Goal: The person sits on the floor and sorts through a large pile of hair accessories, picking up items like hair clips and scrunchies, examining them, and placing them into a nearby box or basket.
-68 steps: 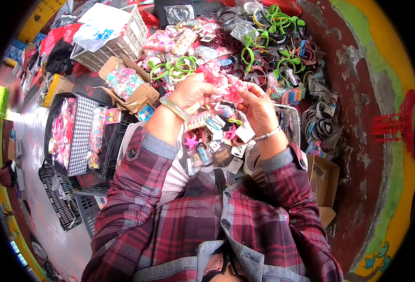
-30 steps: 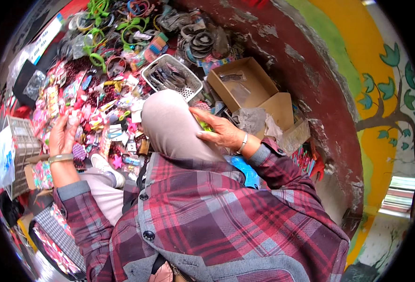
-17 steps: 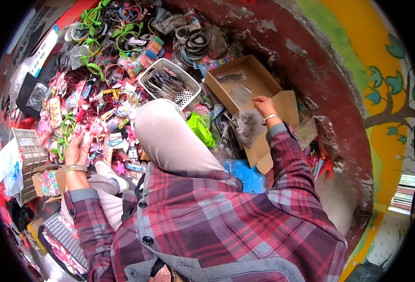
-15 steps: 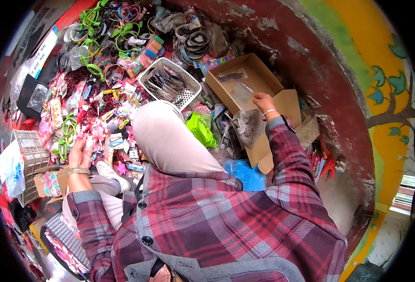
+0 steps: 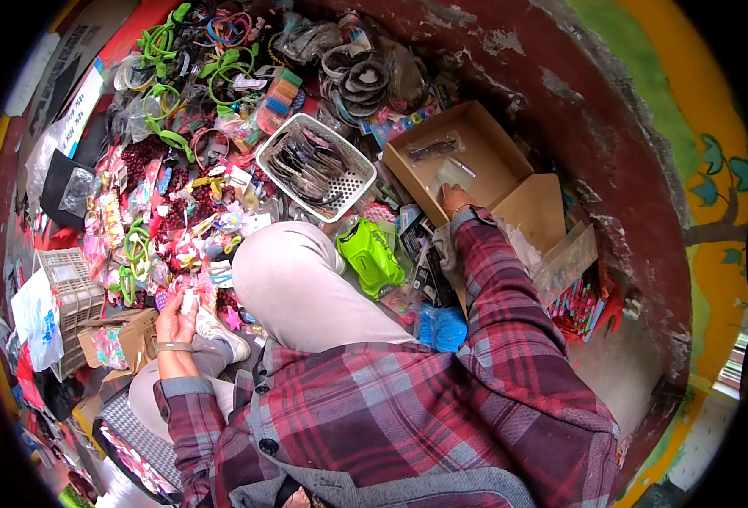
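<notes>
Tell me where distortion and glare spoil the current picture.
Head view: fisheye bending curves the painted wall along the right, and the corners go black; head view: bright light washes out detail in the pink goods around the left hand; head view: nearer the middle, the white basket stays fairly clear.

The head-worn fisheye camera looks steeply down from close above a red-and-grey plaid cloth jacket [image 5: 391, 406]. It takes in a pale latticed plastic crate [image 5: 82, 296] at left and a maroon, green and yellow wall [image 5: 628, 161] at right.
</notes>
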{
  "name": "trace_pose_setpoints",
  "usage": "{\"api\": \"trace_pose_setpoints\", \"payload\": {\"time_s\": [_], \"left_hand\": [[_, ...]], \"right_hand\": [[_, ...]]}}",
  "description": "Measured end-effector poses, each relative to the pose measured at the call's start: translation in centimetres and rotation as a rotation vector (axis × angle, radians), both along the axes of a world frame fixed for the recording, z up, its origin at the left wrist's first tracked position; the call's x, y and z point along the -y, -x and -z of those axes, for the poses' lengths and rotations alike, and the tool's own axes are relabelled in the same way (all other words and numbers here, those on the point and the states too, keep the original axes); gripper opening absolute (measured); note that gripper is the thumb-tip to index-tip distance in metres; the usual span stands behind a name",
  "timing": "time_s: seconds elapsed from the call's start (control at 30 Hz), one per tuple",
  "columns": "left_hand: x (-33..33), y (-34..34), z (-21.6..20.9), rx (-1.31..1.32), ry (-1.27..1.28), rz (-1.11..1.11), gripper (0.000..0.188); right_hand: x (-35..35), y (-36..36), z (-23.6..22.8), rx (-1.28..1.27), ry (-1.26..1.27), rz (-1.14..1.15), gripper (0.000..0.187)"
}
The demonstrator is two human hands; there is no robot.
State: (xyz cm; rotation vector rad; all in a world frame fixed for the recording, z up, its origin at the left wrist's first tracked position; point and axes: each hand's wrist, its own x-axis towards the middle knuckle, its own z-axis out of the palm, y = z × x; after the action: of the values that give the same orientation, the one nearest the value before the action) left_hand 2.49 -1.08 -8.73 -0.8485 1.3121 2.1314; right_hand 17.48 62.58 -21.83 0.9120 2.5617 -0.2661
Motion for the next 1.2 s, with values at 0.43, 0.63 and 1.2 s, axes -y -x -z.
{"api": "trace_pose_setpoints", "payload": {"time_s": [0.43,0.63,1.2], "left_hand": [[-1.4,0.2,0.6,0.009,-0.016,-0.007,0.021],[-0.7,-0.2,0.6,-0.020,-0.028,0.000,0.022],[-4.8,0.3,-3.0,-0.103,-0.032,0.092,0.020]], "right_hand": [[-0.6,0.4,-1.5,0.053,0.022,-0.148,0.029],[-1.0,0.5,-1.4,-0.049,-0.045,0.008,0.026],[-10.8,-4.4,-1.2,-0.717,0.485,0.740,0.013]]}}
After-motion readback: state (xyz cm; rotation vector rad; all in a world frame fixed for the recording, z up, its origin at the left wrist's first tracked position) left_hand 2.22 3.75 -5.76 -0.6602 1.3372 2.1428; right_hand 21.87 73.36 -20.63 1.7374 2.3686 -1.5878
